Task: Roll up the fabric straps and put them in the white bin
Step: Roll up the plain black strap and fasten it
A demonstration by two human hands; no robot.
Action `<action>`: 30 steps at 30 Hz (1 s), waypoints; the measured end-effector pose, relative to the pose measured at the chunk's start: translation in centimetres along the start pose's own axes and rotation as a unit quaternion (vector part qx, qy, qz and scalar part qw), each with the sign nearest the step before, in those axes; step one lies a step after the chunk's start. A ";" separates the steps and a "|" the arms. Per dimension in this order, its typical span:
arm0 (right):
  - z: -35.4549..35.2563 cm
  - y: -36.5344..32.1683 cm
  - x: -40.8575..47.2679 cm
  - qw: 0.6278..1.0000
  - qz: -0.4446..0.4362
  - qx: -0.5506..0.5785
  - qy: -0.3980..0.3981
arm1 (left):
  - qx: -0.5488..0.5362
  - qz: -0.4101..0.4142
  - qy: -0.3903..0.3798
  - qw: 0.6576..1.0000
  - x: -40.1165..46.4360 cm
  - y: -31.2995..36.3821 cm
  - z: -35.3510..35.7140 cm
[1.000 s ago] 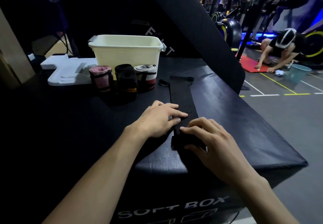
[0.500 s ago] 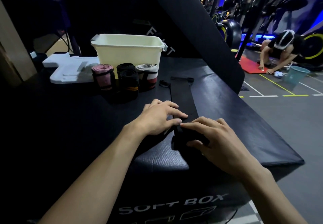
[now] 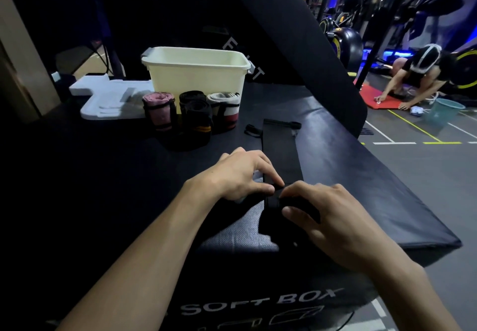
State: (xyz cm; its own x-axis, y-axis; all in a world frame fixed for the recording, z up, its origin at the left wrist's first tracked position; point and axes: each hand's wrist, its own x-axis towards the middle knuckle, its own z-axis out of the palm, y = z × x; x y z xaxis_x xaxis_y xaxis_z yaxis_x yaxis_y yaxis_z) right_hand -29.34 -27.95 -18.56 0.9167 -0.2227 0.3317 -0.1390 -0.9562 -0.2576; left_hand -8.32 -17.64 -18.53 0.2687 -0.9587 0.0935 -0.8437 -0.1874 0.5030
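A black fabric strap (image 3: 280, 150) lies stretched out on the black soft box (image 3: 361, 175), its near end wound into a small roll. My left hand (image 3: 240, 175) pinches the roll's left edge with curled fingers. My right hand (image 3: 325, 217) grips the roll from the right, thumb under and fingers over it. The white bin (image 3: 198, 72) stands at the back of the box. In front of it stand rolled straps: a pink one (image 3: 158, 110), a black one with yellow stripes (image 3: 197, 116) and a white-and-red one (image 3: 227, 111).
A white foam piece (image 3: 108, 98) lies left of the bin. A slanted black pad (image 3: 296, 33) rises behind the box. The box's right edge drops to the gym floor, where a person (image 3: 418, 80) kneels by a red mat and a teal bucket (image 3: 444, 112).
Both hands have kept working the roll forward a little along the strap; the flat part looks slightly shorter. The view has shifted a bit.
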 end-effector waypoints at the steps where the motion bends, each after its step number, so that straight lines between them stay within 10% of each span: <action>1: 0.2 0.0 0.1 1.000 0.001 -0.007 0.004 | -0.001 0.001 0.000 1.000 0.0 -0.1 0.0; 30: 2.5 1.1 1.6 0.988 -0.038 -0.034 0.146 | 0.101 0.123 -0.096 0.982 10.3 -1.2 0.1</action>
State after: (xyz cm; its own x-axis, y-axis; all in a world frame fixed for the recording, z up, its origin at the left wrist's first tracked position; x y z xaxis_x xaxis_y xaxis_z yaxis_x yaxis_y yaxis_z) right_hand -27.09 -28.89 -20.61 0.7798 -0.1862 0.5977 -0.1085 -0.9805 -0.1639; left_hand -4.62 -27.28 -18.22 -0.0321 -0.9993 0.0175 -0.9525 0.0359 0.3024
